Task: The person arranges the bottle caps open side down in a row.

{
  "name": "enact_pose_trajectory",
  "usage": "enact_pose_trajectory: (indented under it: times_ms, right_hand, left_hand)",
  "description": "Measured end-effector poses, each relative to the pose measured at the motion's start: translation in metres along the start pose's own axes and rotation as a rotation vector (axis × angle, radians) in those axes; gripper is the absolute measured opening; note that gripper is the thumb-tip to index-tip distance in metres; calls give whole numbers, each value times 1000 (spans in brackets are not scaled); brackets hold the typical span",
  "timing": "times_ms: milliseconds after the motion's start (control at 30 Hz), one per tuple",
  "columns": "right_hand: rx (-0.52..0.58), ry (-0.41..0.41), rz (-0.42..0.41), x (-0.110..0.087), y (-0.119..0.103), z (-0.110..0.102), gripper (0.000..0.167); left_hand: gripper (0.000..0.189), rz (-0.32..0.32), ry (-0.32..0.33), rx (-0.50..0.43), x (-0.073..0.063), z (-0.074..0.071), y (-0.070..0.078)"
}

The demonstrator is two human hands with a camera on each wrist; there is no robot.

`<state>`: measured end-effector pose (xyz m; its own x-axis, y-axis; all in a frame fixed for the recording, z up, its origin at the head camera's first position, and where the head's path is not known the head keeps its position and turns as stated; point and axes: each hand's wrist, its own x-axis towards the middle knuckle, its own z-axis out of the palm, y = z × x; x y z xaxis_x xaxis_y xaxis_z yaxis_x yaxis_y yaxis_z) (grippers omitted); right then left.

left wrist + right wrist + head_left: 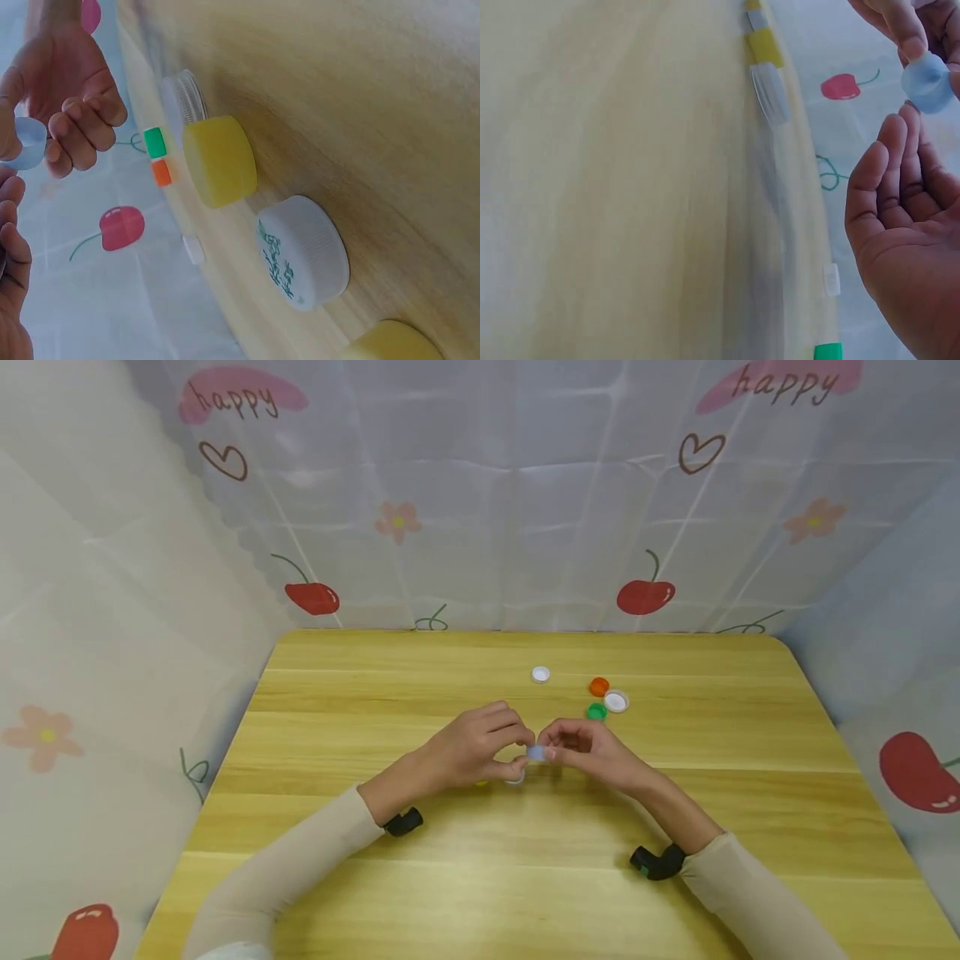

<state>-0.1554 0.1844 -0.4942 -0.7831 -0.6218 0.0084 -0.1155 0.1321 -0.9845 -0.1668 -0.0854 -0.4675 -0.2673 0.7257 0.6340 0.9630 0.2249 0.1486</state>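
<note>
A pale blue bottle cap (536, 752) is held up over the table between the two hands. My right hand (588, 752) pinches it, thumb on the near side, its other fingers curled loosely. From the other side my left hand (483, 743) grips its edge with the fingertips. The cap (928, 82) shows round and translucent in the right wrist view. Beneath the left hand lie a white cap with green print (304, 251), a yellow cap (221, 161) and another yellow cap (394, 343). The hands mostly hide these in the head view.
Beyond the right hand lie an orange cap (598, 686), a green cap (596, 712) and a wider white cap (617, 700). A small white cap (541, 674) sits farther back. A printed curtain (510, 527) hangs behind the wooden table (480, 877).
</note>
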Motion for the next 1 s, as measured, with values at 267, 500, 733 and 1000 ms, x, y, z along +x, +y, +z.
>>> enact_pose_trajectory:
  times_ms: [267, 500, 733, 1000]
  right_hand:
    - [-33, 95, -38, 0, -1, 3, 14]
    - [-305, 184, -198, -1, -6, 6, 31]
    - [-393, 200, -286, -2, -5, 7, 36]
    - [-528, 125, -258, -6, -3, 0, 34]
  left_hand:
    - [23, -188, -31, -157, -6, 2, 1]
    - [28, -526, -74, -438, -14, 8, 2]
    - [27, -576, -92, -503, -17, 13, 3]
    - [22, -579, -214, -422, -13, 19, 3]
